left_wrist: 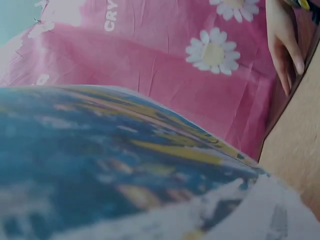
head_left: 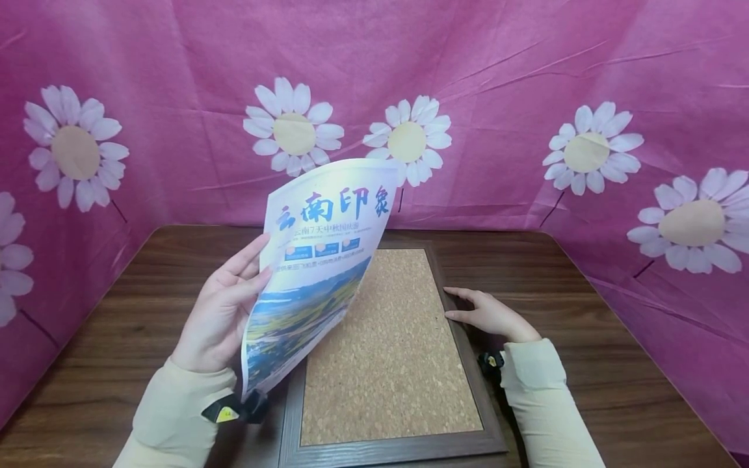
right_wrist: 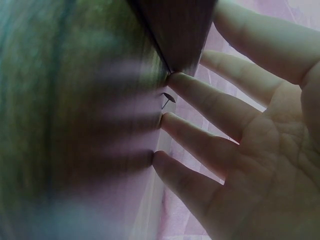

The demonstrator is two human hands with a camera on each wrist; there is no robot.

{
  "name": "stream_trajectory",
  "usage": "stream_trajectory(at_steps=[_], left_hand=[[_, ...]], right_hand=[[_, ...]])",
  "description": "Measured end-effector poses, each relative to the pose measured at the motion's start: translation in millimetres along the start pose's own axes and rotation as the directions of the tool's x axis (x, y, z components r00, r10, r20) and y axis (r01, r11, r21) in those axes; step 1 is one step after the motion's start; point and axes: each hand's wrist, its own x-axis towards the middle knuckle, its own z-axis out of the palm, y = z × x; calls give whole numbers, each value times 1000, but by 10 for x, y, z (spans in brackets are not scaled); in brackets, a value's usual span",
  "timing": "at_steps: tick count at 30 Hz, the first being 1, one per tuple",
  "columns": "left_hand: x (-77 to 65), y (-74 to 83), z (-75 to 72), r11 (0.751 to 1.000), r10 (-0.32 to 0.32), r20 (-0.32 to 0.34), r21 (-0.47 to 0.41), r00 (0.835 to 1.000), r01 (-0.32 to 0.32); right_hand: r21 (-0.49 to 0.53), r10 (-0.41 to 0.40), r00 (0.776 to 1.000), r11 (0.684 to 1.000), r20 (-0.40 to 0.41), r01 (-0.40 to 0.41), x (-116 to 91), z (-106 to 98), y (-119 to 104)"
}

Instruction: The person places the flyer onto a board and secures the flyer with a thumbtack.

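My left hand point(head_left: 216, 315) pinches a printed flyer point(head_left: 316, 253) by its left edge, thumb on the front. The sheet is held up and tilted, curving over the left part of a framed cork board point(head_left: 394, 370); it shows large Chinese characters above a landscape picture. In the left wrist view the flyer point(left_wrist: 110, 160) fills the lower part and hides the left fingers. My right hand point(head_left: 494, 316) touches the board's right frame edge with extended fingers. Close to those fingertips, the right wrist view shows a small thumbtack point(right_wrist: 169, 98) on the tabletop.
The board lies on a dark wood-grain table point(head_left: 152, 292). A pink cloth point(head_left: 486, 58) with large white daisies surrounds the table's back and sides. Dark straps with small devices point(head_left: 228, 411) are on both wrists.
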Motion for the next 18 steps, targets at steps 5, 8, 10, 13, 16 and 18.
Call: stream_trajectory(at_steps=[5, 8, 10, 13, 16, 18], left_hand=[[24, -57, 58, 998, -58, 1, -29, 998, 58], [83, -154, 42, 995, -76, -72, 52, 994, 80], [143, -255, 3, 986, -83, -136, 132, 987, 101], [230, -412, -80, 962, -99, -212, 230, 972, 148], [282, -525, -166, 925, -109, -261, 328, 959, 194], [301, -572, -226, 895, -111, -281, 390, 953, 219]], right_hand=[[-4, -19, 1000, 1000, -6, 19, -5, -1, 7], [-5, -19, 1000, 1000, -5, 19, -14, -3, 9], [0, -7, 1000, 1000, -2, 7, -20, -1, 7], [4, 7, 1000, 1000, 0, -7, -24, 6, -2], [7, 6, 1000, 1000, -1, -6, -23, 10, -7], [2, -1, 1000, 1000, -6, 1, -19, 8, -8]])
